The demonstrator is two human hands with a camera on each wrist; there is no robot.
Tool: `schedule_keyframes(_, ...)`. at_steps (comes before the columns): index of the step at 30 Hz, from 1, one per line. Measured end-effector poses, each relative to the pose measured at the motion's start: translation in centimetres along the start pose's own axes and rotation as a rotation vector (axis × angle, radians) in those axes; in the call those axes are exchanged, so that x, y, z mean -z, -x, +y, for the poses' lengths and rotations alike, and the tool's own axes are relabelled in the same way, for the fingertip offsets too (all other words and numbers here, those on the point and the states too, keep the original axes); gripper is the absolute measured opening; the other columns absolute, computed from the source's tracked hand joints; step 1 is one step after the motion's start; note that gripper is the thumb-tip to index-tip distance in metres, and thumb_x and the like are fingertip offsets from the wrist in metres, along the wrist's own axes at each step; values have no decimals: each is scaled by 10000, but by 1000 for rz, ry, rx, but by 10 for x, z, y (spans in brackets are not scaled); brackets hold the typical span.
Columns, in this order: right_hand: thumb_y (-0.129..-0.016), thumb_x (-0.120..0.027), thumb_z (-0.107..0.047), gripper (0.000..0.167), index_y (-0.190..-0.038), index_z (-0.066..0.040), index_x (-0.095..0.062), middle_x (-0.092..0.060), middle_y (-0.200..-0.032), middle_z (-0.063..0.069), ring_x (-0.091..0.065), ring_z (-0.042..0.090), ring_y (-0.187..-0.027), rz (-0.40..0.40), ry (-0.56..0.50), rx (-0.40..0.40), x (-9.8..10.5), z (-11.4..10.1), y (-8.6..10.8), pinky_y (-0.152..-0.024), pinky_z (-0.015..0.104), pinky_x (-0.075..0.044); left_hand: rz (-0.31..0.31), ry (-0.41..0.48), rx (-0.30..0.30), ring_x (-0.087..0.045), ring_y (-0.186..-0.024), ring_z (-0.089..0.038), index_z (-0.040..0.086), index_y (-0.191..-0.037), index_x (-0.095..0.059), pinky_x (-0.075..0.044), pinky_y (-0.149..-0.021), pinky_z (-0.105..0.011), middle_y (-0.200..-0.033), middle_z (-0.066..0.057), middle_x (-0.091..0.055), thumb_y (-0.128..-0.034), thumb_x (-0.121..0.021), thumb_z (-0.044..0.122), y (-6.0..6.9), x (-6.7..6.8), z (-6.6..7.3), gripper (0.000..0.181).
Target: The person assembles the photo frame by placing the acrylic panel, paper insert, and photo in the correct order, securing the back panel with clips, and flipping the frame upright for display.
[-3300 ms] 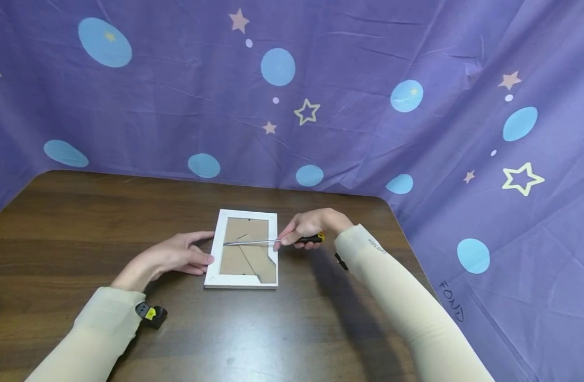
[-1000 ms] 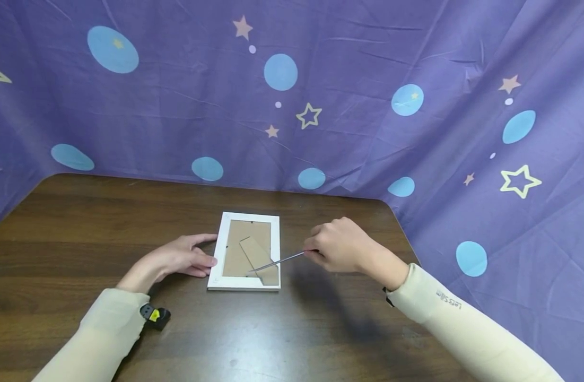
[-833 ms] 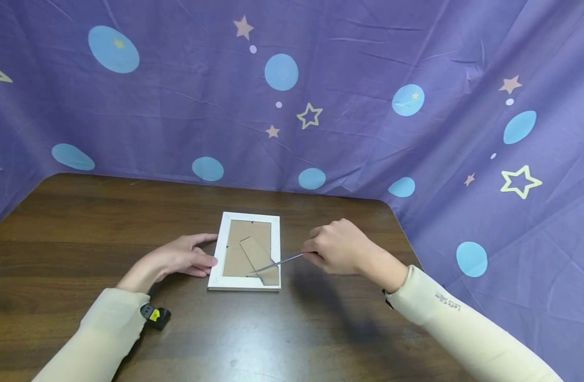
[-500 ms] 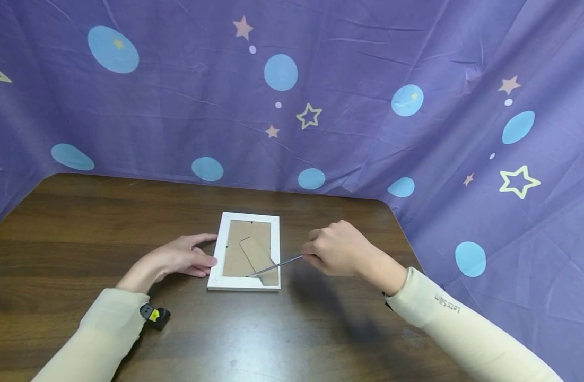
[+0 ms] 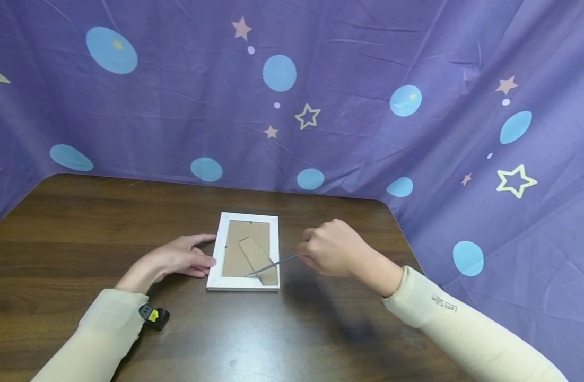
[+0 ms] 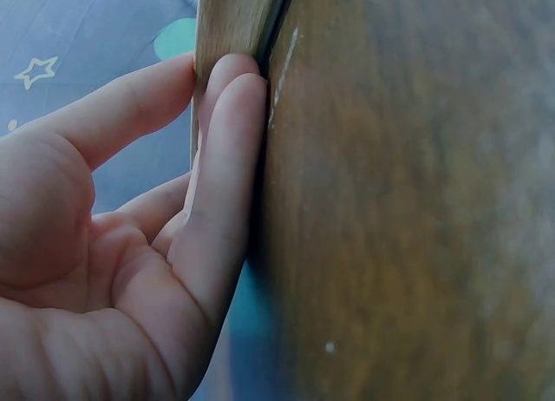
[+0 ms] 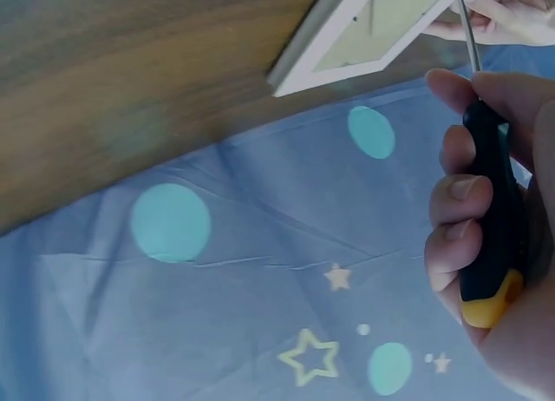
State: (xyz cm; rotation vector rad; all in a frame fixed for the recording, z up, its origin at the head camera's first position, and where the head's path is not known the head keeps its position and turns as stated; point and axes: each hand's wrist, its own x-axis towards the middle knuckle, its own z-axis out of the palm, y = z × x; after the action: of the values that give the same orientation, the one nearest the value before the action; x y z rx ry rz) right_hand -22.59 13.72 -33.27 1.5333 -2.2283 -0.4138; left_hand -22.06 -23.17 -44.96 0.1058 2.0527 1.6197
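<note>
A white picture frame [image 5: 215,265] lies face down, its brown backing board [image 5: 236,233] with a slanted stand leg [image 5: 260,257] facing up. My left hand [image 5: 179,254] rests against the frame's left side. In the left wrist view its nearly straight fingers [image 6: 230,158] press the bare wooden edge [image 6: 227,23]. My right hand [image 5: 337,246] grips a screwdriver [image 7: 494,201] by its black and yellow handle, knuckles up. The shaft [image 5: 277,262] slants down to the left across the stand leg, its tip near the lower inner edge of the frame.
The frame lies on a dark wooden table [image 5: 129,207]. A purple curtain [image 5: 349,63] with stars and blue ovals hangs behind and to the right. A black wrist device [image 5: 154,316] is strapped on the left forearm.
The screwdriver tip has moved from the left inner edge to the lower one. My right hand has turned to an overhand grip, farther right. The left hand stays at the frame's side.
</note>
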Motion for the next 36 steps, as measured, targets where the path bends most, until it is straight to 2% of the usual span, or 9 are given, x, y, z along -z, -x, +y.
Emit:
schedule_keyframes(7,-926,-686,-246,424,-555,-226,-481,-586,-651,-80,-439,137,-435,-12,89,13,18,-5,-20,-369,349,-430,9,-27,1,-730,-877,-216,-73,-1654,-146,-673,-820,-354,-1019,-179,-718,-975,-756,73,1,-1,1,924)
schedule_keyframes(10,-892,-666,-201,450,-527,-231,-403,-541,-601,-87,-374,122,-435,-36,109,8,25,-7,-29,-369,350,-432,9,-54,-9,-729,-887,-216,-83,-1649,-148,-672,-832,-360,-1020,-176,-720,-967,-770,82,2,-1,2,938)
schedule_keyframes(16,-800,-627,-85,431,-546,-240,-316,-351,-551,-93,-270,113,-494,-151,142,-23,34,-11,-51,-391,328,-452,15,-90,-9,-731,-879,-215,-93,-1644,-148,-672,-826,-357,-1011,-171,-732,-958,-775,65,4,-1,4,943)
schedule_keyframes(21,-814,-612,-70,407,-551,-254,-361,-389,-574,-93,-315,107,-511,-264,170,-49,39,-15,-69,-420,332,-511,23,-96,1,-726,-861,-221,-93,-1643,-153,-673,-820,-361,-996,-176,-721,-952,-781,67,4,0,3,947)
schedule_keyframes(25,-881,-629,-160,387,-559,-266,-441,-467,-585,-101,-379,102,-507,-318,192,-74,41,-17,-79,-428,329,-518,24,-87,-4,-724,-848,-222,-96,-1641,-154,-675,-813,-366,-985,-173,-719,-951,-779,62,4,0,2,944)
schedule_keyframes(30,-961,-669,-434,396,-608,-278,-581,-561,-619,-101,-473,111,-526,-373,223,-116,37,-17,-82,-464,334,-529,15,-85,-8,-728,-866,-218,-98,-1640,-149,-674,-818,-364,-998,-166,-727,-960,-770,60,3,-1,3,934)
schedule_keyframes(33,-979,-640,-574,446,-644,-281,-639,-585,-635,-101,-511,116,-538,-400,266,-119,34,-18,-82,-463,335,-515,15,-92,-7,-727,-865,-214,-95,-1641,-154,-674,-815,-360,-996,-165,-726,-960,-771,66,2,-2,4,933)
schedule_keyframes(36,-987,-596,-645,494,-668,-276,-673,-590,-632,-92,-544,125,-546,-411,310,-114,29,-19,-82,-457,341,-499,15,-98,-9,-725,-858,-215,-97,-1641,-151,-674,-812,-360,-993,-169,-723,-960,-769,66,1,-2,4,934)
